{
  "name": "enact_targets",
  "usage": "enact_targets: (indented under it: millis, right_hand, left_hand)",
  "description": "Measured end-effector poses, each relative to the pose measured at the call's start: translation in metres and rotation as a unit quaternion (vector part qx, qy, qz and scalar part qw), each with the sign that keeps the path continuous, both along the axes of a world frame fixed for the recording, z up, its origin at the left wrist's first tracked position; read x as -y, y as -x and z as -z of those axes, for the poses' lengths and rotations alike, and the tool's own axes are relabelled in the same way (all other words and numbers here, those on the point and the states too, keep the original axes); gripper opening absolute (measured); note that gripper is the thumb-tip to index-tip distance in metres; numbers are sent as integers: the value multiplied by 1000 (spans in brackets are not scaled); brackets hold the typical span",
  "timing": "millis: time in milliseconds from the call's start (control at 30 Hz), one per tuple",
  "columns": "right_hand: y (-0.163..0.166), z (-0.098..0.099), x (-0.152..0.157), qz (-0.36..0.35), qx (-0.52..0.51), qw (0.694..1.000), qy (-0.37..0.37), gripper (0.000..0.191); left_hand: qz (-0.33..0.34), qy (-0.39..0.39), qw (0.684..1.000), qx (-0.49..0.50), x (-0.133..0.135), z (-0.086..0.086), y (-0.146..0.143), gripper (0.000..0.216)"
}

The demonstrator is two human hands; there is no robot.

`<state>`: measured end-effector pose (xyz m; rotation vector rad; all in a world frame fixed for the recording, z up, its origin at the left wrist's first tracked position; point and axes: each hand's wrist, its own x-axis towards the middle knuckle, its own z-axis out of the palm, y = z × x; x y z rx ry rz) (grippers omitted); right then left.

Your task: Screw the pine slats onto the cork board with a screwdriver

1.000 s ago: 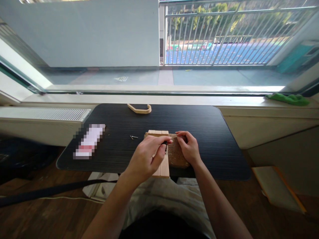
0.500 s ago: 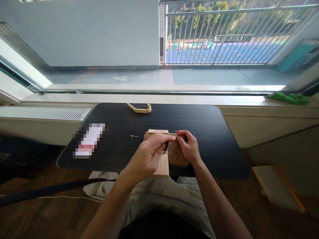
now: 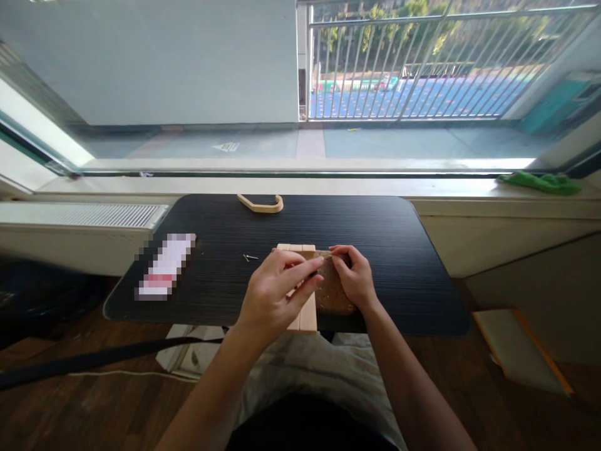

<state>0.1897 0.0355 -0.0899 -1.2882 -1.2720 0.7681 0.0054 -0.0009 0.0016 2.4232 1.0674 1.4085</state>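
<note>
In the head view, my left hand [image 3: 277, 285] hovers over a pale wooden piece made of slats [image 3: 307, 313], thumb and forefinger brought close together. A small dark thing shows between those fingers, too little of it to name. My right hand [image 3: 354, 275] rests at the right edge of a worn brown wooden block [image 3: 333, 294], fingertips pinched at its far edge. What that pinch holds, if anything, is hidden. The slatted piece lies along the block's left side, partly covered by my left hand.
Several small screws or nails [image 3: 250, 257] lie left of the hands on the black table [image 3: 375, 225]. Farther back is a curved wooden handle-like piece [image 3: 263, 205]. A blurred white-and-red item [image 3: 166, 266] lies at left. A green cloth [image 3: 539, 182] sits on the windowsill.
My left hand has shifted slightly left and turned, its thumb and forefinger now further apart. The dark thing under it is less visible. My right hand stays at the block's edge.
</note>
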Motion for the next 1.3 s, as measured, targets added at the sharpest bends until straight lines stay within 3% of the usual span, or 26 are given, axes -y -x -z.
enact_targets:
  millis: [167, 367, 633, 767, 1033, 1300]
  right_hand:
    - [1, 1, 0, 3, -6, 1000, -2, 13]
    - [0, 2, -1, 2, 2, 1000, -5, 12]
    - [-1, 2, -1, 0, -6, 1000, -9, 11]
    - [0, 3, -1, 1, -9, 1000, -9, 12]
    - [0, 2, -1, 8, 3, 1000, -12, 12]
    - [0, 3, -2, 8, -1, 1000, -10, 12]
  left_hand:
    - [-6, 0, 1000, -1, 2, 0, -1, 27]
    - [-12, 61, 998, 30, 3, -2, 3, 23]
    - [29, 82, 996, 36, 1, -1, 6, 17]
    - [32, 66, 997, 16, 1, -1, 5, 17]
    - [-21, 22, 999, -40, 2, -3, 2, 17]
    - [24, 67, 997, -34, 1, -2, 3, 24]
